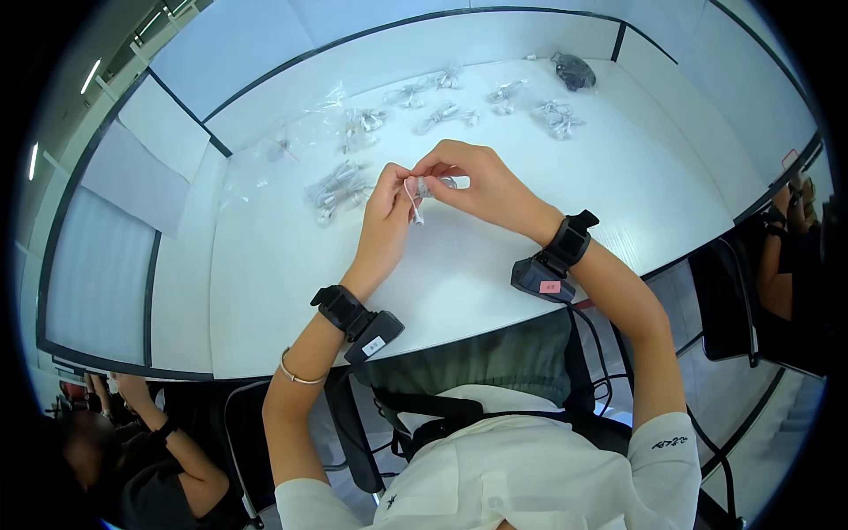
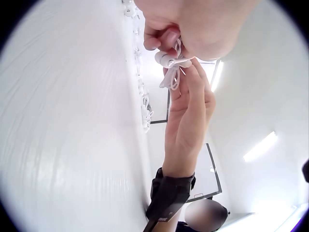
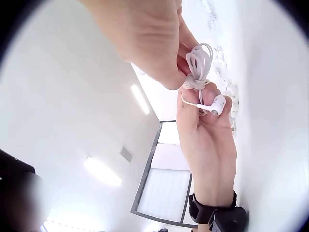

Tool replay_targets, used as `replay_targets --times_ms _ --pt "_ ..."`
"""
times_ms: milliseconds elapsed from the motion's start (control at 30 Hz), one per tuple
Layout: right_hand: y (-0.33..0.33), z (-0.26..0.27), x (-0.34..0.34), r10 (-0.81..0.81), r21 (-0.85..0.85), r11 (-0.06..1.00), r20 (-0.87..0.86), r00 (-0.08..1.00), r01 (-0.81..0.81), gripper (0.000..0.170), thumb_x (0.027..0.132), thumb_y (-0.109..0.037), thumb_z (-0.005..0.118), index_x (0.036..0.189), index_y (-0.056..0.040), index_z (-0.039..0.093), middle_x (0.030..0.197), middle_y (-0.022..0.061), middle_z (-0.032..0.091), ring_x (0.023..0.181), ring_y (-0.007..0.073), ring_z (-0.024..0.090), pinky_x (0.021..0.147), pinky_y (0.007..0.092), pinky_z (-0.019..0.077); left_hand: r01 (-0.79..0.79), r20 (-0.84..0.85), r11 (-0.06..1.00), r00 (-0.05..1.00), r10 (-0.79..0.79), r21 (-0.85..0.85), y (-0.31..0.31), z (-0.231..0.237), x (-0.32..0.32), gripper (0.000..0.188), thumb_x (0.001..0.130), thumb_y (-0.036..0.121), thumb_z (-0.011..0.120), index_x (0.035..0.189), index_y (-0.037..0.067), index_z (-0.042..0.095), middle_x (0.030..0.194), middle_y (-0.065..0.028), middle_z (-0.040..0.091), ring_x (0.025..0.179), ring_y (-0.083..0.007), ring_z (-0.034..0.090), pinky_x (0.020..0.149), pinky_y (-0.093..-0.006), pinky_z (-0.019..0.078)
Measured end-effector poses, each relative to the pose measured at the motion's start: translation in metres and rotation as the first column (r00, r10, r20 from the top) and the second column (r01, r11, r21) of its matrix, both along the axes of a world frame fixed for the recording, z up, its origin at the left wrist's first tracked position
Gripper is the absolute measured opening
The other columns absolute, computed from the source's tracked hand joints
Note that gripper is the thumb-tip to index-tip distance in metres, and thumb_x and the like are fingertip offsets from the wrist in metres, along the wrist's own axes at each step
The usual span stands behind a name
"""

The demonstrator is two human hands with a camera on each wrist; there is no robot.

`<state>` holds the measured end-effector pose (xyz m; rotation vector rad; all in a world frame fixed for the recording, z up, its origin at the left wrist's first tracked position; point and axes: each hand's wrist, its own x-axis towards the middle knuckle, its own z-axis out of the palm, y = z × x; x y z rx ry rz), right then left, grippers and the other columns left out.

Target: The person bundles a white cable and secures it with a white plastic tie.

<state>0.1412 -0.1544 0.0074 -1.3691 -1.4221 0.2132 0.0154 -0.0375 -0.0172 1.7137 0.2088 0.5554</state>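
Both hands meet above the middle of the white table, on one small bundle of white earphone cord. My left hand pinches one end of the bundle, and a white earbud hangs beside its fingers. My right hand grips the other side between thumb and fingers, with the cord loops showing past them. In the left wrist view the coiled cord is wound round its middle, an earbud lying against it. The fingertips partly hide the bundle.
Several clear bags of white cables lie left of and beyond the hands. A dark bundle sits at the back right. Low white partitions edge the table. Other people are at both sides.
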Motion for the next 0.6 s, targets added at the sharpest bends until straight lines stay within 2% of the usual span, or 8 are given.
replay_targets --times_ms 167,267,367,467,600 --pt "-0.0013 0.0004 0.0028 0.052 -0.062 0.996 -0.073 0.996 -0.057 0.015 0.085 -0.003 0.057 0.099 0.0010 0.062 0.091 0.0081 0.060 0.086 0.0166 0.063 0.083 0.0282 0.0519 0.005 0.014 1.000 1.000 -0.005 0.012 -0.0007 0.0043 -0.0019 0.019 0.097 0.027 0.043 0.092 0.009 0.046 0.071 0.0022 0.045 0.063 -0.0046 0.039 0.056 -0.0183 0.0314" --pt "-0.0011 -0.0001 0.0042 0.086 -0.062 0.994 -0.104 0.991 -0.093 0.014 0.085 -0.003 0.058 0.097 0.0011 0.062 0.091 0.0077 0.059 0.087 0.0166 0.062 0.083 0.0286 0.0522 0.028 0.041 0.999 0.999 -0.027 -0.025 0.0035 -0.0005 0.0000 0.014 0.097 0.019 0.041 0.089 0.008 0.044 0.070 0.0024 0.042 0.059 -0.0035 0.034 0.053 -0.0195 0.0288" --pt "-0.0006 -0.0005 0.0017 0.069 -0.059 0.995 -0.133 0.989 -0.077 0.012 0.085 -0.003 0.058 0.095 0.0014 0.062 0.091 0.0078 0.059 0.087 0.0166 0.062 0.081 0.0286 0.0526 0.032 0.001 0.999 0.999 -0.032 -0.019 0.0028 0.0046 -0.0010 0.011 0.095 0.016 0.040 0.087 0.009 0.043 0.070 0.0025 0.042 0.060 -0.0033 0.035 0.053 -0.0192 0.0287" --pt "0.0016 -0.0012 -0.0008 0.053 -0.005 0.999 -0.116 0.992 -0.054 0.011 0.083 -0.005 0.059 0.091 0.0017 0.062 0.085 0.0100 0.060 0.079 0.0182 0.063 0.079 0.0305 0.0519 0.027 0.005 0.998 1.000 -0.027 -0.050 0.0043 0.0025 -0.0007 0.013 0.095 0.018 0.040 0.086 0.009 0.044 0.070 0.0024 0.043 0.060 -0.0035 0.035 0.053 -0.0189 0.0289" --pt "0.0035 0.0001 -0.0050 0.028 0.032 0.999 -0.100 0.995 -0.025 0.011 0.083 -0.005 0.059 0.090 0.0020 0.062 0.083 0.0104 0.059 0.078 0.0189 0.063 0.077 0.0294 0.0515 -0.020 0.042 1.000 0.999 0.020 -0.015 0.0050 0.0002 -0.0003 0.021 0.096 0.030 0.043 0.093 0.010 0.047 0.069 0.0018 0.047 0.063 -0.0044 0.041 0.057 -0.0193 0.0334"
